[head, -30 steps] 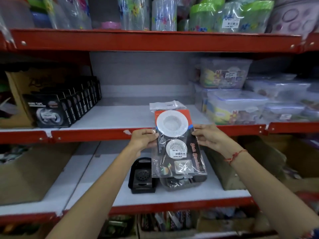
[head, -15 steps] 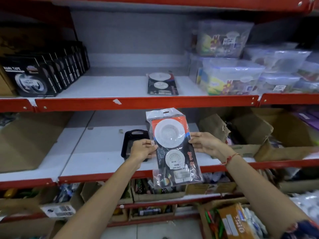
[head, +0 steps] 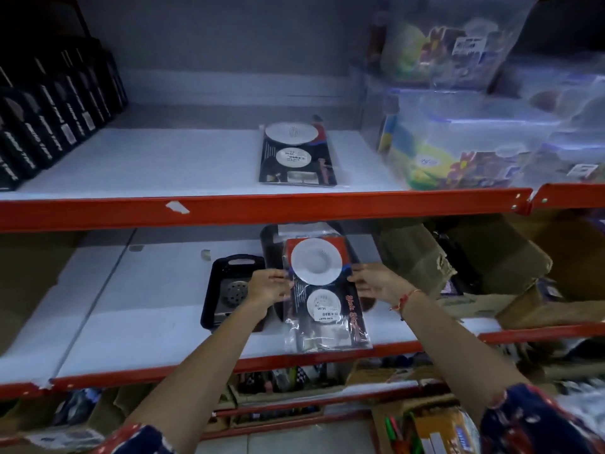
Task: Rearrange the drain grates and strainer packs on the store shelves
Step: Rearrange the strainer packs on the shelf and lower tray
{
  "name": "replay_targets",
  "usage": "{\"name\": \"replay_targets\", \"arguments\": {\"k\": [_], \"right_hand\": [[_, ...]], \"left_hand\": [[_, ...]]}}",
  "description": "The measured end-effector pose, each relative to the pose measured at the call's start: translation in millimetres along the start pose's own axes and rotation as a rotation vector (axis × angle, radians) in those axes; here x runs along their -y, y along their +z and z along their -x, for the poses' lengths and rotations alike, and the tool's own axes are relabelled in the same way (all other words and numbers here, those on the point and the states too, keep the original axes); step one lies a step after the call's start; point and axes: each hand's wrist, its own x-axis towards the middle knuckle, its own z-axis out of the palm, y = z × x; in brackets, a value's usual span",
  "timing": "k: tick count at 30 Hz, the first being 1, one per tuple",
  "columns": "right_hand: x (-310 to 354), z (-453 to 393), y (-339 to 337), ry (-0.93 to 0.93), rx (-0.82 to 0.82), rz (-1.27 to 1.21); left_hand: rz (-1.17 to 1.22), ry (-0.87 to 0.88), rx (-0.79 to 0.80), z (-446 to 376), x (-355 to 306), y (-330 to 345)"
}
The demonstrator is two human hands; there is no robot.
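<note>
I hold a sink strainer pack, a clear bag with two white round strainers on a black and red card, over the lower shelf. My left hand grips its left edge and my right hand its right edge. Behind it a dark stack of further packs is partly hidden. To the left lies a black drain grate in its tray. Another strainer pack lies flat on the upper shelf.
Black boxed tape packs line the upper shelf's left side. Wrapped plastic containers fill its right. Cardboard boxes crowd the lower shelf's right. More goods sit below the red shelf rail.
The view dropped from the upper shelf to the lower one. One strainer pack now lies on the upper shelf, and my hands have carried another pack down and further in over the lower shelf.
</note>
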Motion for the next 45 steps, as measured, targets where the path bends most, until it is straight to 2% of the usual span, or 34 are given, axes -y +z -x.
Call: {"name": "replay_targets", "arguments": {"k": [8, 13, 22, 33, 38, 45], "right_hand": [[6.6, -43.7, 5.0, 0.046, -0.060, 0.093], [5.1, -46.1, 9.1, 0.050, -0.111, 0.178], [12.8, 5.9, 19.9, -0.149, -0.160, 0.496], [38.4, 104.3, 33.0, -0.394, -0.008, 0.327], [75.0, 145.8, 33.6, -0.516, 0.058, 0.230], [140.0, 160.2, 27.8, -0.612, 0.032, 0.130]], "left_hand": [[-0.052, -0.138, 0.016, -44.9, 6.2, 2.9], [-0.108, -0.151, 0.030, -49.0, 9.3, 2.8], [-0.219, -0.048, 0.025, -12.1, 2.1, -4.5], [-0.190, 0.216, 0.075, 78.2, -48.8, -27.5], [-0.160, 0.341, 0.061, 102.9, -95.5, -41.3], [-0.093, 0.439, 0.025, 102.7, -166.4, -58.3]]}}
